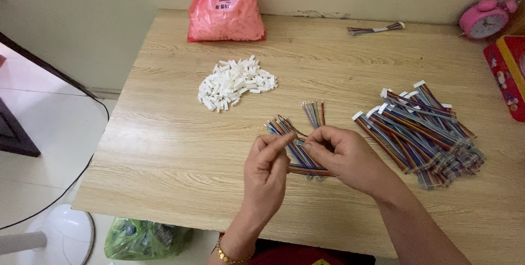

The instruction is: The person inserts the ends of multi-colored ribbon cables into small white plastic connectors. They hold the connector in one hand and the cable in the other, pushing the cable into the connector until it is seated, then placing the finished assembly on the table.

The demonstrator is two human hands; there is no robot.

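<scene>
Left hand (266,168) and right hand (343,155) each pinch the fanned coloured wire bundle (298,147) in a closed grip; loose ends could slip and tangle on the bench (164,150).

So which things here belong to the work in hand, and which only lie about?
In use: wire bundle in both hands, white connectors, finished cables, pink bag.
Lying about: alarm clock, red box, green bag, fan base.
</scene>
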